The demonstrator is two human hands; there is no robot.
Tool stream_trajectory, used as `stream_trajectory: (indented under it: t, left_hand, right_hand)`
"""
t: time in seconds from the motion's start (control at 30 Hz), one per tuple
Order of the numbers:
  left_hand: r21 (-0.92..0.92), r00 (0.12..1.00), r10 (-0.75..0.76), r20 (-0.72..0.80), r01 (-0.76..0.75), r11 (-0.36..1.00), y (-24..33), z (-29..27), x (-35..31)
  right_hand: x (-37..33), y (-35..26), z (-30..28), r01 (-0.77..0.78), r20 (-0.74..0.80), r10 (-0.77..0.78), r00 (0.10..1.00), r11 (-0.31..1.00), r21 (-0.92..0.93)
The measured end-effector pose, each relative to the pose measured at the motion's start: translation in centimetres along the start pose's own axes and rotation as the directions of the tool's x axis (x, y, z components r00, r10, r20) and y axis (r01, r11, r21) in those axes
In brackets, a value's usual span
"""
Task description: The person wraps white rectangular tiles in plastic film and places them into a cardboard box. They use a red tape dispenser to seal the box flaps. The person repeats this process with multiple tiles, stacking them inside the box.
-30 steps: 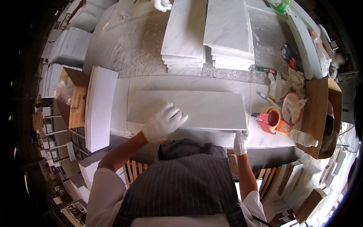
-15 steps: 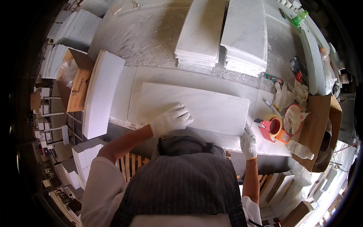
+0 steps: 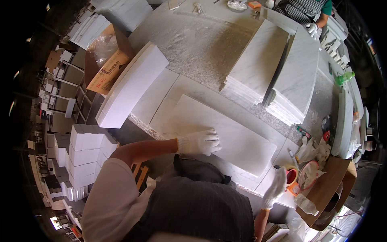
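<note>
A white veined marble slab (image 3: 221, 131) lies flat on larger pale slabs in front of me. My left hand (image 3: 198, 142), in a white knit glove, rests on the slab's near edge, fingers laid loosely on the stone. Off the slab's right end, my right hand (image 3: 275, 188), gloved too, is raised with its fingers stretched out and nothing visible in it. It is nearest to a roll of tape (image 3: 292, 176) on a red dispenser, which it partly hides.
Two stacks of marble slabs (image 3: 258, 54) stand at the far side. White boards (image 3: 135, 88) and an open carton (image 3: 108, 69) are at left. To the right lie gloves (image 3: 313, 151), a plastic bottle (image 3: 306, 205) and another carton (image 3: 322, 189). A co-worker's gloved hand (image 3: 312, 29) shows far right.
My right hand has come away from the slab's right end, toward the tape. My left hand stays on the slab. The view has turned, bringing the co-worker into sight.
</note>
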State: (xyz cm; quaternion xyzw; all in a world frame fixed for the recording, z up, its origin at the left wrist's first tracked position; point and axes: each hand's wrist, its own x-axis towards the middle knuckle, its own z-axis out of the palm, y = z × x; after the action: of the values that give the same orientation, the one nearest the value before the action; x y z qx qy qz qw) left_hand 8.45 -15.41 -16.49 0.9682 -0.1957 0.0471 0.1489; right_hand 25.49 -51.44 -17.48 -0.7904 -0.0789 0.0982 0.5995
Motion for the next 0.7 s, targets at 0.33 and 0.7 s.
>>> stream_trajectory:
  t: [0.33,0.7]
  left_hand:
    - [-0.178,0.641,-0.738,-0.213,0.717,0.674,-4.2,-3.7,-3.6]
    - [-0.525,0.438,-0.885,-0.159,0.721,0.452,-12.9,0.6,-7.4]
  right_hand:
    - [-0.8,4.6,5.7,-0.147,0.099,0.182,0.978,0.947,-0.286]
    - [-1.5,5.5,6.6,-0.191,0.003,0.204,0.979,0.923,-0.334]
